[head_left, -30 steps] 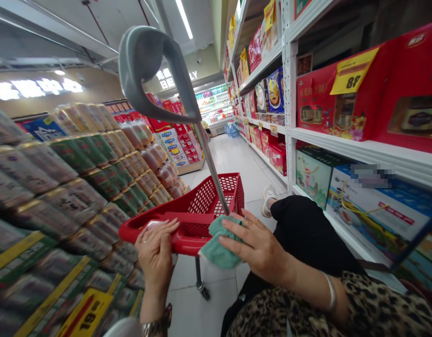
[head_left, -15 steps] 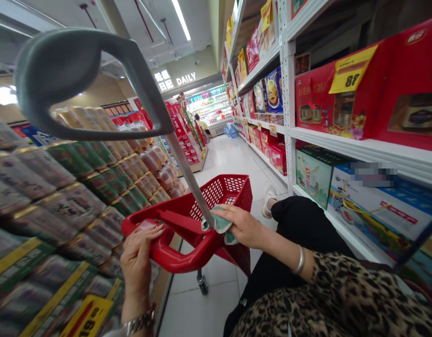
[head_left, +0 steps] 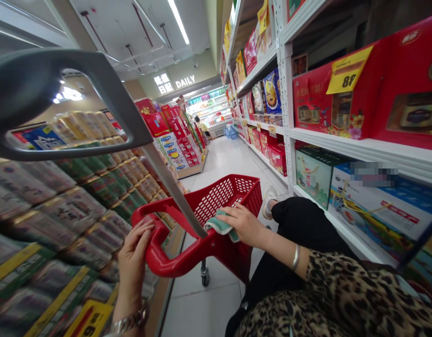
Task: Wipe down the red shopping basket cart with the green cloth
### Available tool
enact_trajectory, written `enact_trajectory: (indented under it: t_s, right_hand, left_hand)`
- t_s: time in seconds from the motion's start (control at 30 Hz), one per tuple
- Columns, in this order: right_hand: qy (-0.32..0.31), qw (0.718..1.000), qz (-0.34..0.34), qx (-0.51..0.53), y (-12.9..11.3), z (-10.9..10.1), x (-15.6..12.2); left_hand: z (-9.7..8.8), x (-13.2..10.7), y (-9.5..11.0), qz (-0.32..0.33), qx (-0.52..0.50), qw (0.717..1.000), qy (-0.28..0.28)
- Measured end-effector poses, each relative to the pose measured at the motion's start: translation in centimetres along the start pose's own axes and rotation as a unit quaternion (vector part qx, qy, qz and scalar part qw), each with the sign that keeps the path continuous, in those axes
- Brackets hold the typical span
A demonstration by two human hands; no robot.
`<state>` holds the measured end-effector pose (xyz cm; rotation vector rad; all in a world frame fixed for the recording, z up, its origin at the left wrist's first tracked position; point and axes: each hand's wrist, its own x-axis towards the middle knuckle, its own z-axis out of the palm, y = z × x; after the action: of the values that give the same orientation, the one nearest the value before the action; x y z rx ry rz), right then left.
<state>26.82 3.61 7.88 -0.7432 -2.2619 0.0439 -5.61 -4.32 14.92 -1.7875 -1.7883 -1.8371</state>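
Observation:
A red plastic shopping basket on wheels stands in the aisle in front of me. Its grey pull handle rises on a metal rod toward the upper left. My left hand grips the red carrying handle at the basket's near end, fingers curled over it. My right hand presses a green cloth onto the basket's rim, next to the base of the rod. A watch sits on my left wrist and a silver bangle on my right.
Stacked packs of canned drinks fill the left side, with yellow price tags. White shelves of boxed goods line the right. My black-trousered leg and white shoe stretch beside the basket. The tiled aisle runs ahead, a person far down it.
The basket has turned and tilted so its far end swings right and the grey handle leans farther left. My right hand with the cloth slid along the rim toward the rod.

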Motion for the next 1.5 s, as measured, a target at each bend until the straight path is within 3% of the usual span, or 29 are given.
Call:
enact_trajectory:
  t_s: [0.07,0.13,0.27,0.4,0.5,0.6,0.7,0.93,1.17,1.5]
  right_hand:
    - [-0.008,0.999,0.044,-0.016,1.2,0.2,0.0]
    - [-0.019,0.996,0.084,-0.033,2.2,0.3,0.1]
    - [-0.028,0.990,0.124,-0.065,3.1,0.5,0.9]
    - [-0.021,0.987,0.139,-0.076,3.3,1.0,1.6]
    - [-0.026,0.984,0.158,-0.074,3.4,1.5,2.1]
    - [-0.036,0.983,0.163,-0.076,3.5,1.8,2.6]
    - [-0.048,0.983,0.159,-0.079,3.6,1.9,3.0]
    - [-0.085,0.980,0.159,-0.080,3.9,2.2,4.3]
    - [-0.072,0.981,0.159,-0.088,4.7,2.7,4.1]
    - [-0.091,0.963,0.221,-0.124,8.4,1.0,1.9]
  left_hand:
    - [0.3,-0.8,0.7,-0.009,0.050,0.997,0.055]
    - [0.5,-1.8,2.0,0.031,0.102,0.990,0.090]
    - [1.0,-3.0,5.0,0.166,0.150,0.974,0.037]
    - [2.1,-3.3,6.6,0.209,0.184,0.960,-0.025]
    - [3.9,-3.4,6.4,0.214,0.227,0.949,-0.054]
    - [5.4,-3.2,5.7,0.225,0.302,0.926,-0.034]
    - [5.7,-2.5,5.3,0.240,0.349,0.906,-0.017]
    - [4.5,-0.2,4.4,0.257,0.323,0.909,-0.065]
    - [3.3,0.5,3.2,0.261,0.277,0.921,-0.083]
    - [1.1,0.3,2.9,0.301,0.231,0.919,-0.112]
